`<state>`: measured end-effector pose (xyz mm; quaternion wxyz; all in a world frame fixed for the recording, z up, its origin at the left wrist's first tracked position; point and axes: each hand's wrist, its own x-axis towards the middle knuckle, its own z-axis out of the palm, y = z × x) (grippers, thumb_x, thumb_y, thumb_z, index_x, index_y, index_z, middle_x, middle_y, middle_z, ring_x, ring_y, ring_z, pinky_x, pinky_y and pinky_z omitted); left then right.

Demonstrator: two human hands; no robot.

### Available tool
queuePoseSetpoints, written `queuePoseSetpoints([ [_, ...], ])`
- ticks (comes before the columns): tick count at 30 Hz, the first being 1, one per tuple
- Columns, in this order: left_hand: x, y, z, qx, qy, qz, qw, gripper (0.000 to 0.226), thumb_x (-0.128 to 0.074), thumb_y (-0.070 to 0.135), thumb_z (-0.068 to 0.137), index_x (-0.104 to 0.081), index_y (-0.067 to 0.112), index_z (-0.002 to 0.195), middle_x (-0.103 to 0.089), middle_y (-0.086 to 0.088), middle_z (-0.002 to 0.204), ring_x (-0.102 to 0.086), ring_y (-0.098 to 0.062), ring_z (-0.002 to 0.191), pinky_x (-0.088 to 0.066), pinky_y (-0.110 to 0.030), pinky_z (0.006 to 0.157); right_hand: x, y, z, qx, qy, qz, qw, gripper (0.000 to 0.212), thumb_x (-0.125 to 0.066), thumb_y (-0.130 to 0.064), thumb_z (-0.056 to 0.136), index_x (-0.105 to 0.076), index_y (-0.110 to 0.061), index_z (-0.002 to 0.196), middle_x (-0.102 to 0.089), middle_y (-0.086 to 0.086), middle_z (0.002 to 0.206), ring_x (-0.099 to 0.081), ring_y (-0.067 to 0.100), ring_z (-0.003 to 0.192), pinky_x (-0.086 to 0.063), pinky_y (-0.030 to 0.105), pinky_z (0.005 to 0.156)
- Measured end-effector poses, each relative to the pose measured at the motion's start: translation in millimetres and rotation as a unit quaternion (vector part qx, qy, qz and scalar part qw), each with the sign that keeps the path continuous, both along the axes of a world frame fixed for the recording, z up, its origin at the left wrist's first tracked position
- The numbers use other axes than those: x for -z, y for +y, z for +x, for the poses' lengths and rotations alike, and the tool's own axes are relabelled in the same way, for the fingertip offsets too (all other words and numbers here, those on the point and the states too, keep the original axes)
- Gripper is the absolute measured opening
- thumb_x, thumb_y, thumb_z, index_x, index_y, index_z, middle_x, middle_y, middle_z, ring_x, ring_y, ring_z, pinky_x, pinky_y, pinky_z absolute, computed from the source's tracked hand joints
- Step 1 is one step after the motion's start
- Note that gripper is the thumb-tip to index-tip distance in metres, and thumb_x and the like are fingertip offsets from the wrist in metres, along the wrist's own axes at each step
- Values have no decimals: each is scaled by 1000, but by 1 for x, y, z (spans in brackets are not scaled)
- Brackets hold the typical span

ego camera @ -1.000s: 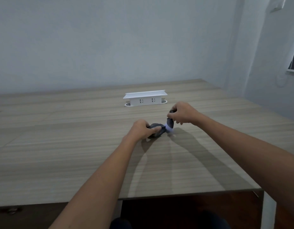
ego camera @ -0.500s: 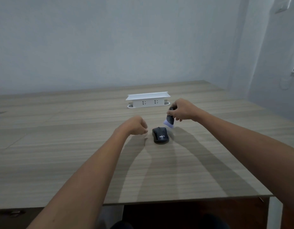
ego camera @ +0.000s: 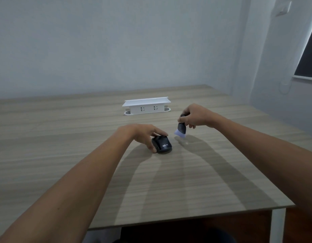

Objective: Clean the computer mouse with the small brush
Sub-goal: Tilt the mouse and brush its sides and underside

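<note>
A black computer mouse (ego camera: 163, 145) with white lettering lies flat on the wooden table (ego camera: 64, 146), near its middle. My left hand (ego camera: 143, 135) rests on the mouse's left and far side, fingers spread over it, thumb at its near left edge. My right hand (ego camera: 195, 115) holds a small brush (ego camera: 180, 129) with a dark handle and pale bristles pointing down. The brush hangs just above the table, to the right of the mouse and apart from it.
A white socket box (ego camera: 146, 106) with two outlets stands on the table behind the mouse. The table's front edge (ego camera: 186, 220) runs close to me and a white leg (ego camera: 278, 225) stands at the right corner. Walls close the back and right.
My left hand let go of the mouse, drew back, and has now come down on it again. My right hand lifted the brush off the mouse and moved it right.
</note>
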<state>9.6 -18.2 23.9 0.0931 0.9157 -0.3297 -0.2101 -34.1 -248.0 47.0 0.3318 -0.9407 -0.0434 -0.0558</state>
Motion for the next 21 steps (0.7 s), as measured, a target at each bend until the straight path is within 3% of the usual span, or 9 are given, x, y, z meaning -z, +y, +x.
queuePoseSetpoints([
  [8, 2, -4, -12, -6, -43, -44, 998, 75, -84, 31, 75, -52, 23, 142, -52, 3, 129, -55, -19, 121, -45, -38, 105, 2, 3, -2, -3, -3, 21, 1000, 19, -66, -18, 86, -75, -1, 87, -66, 5, 67, -58, 13, 51, -46, 22, 45],
  [11, 8, -2, -15, -27, -64, -70, 995, 73, -84, 43, 71, -58, 23, 136, -57, 5, 119, -60, -18, 112, -48, -36, 100, -3, 9, -3, -1, -21, 36, 999, 19, -66, -18, 84, -75, -2, 82, -65, 3, 64, -56, 13, 50, -46, 23, 46],
  [15, 18, 2, -12, -52, -73, -94, 992, 69, -82, 56, 66, -65, 29, 127, -54, 5, 121, -61, -16, 106, -50, -35, 95, -10, 24, -4, -18, -45, 37, 998, 19, -65, -19, 84, -74, -3, 79, -65, 1, 63, -56, 11, 49, -46, 23, 46],
  [21, 26, 6, -10, -81, -65, -130, 986, 63, -83, 55, 65, -69, 29, 121, -56, 8, 114, -59, -14, 99, -47, -31, 88, -6, 36, -4, -46, -21, 42, 998, 18, -67, -14, 85, -75, 1, 82, -62, 3, 61, -54, 11, 47, -44, 19, 42],
])
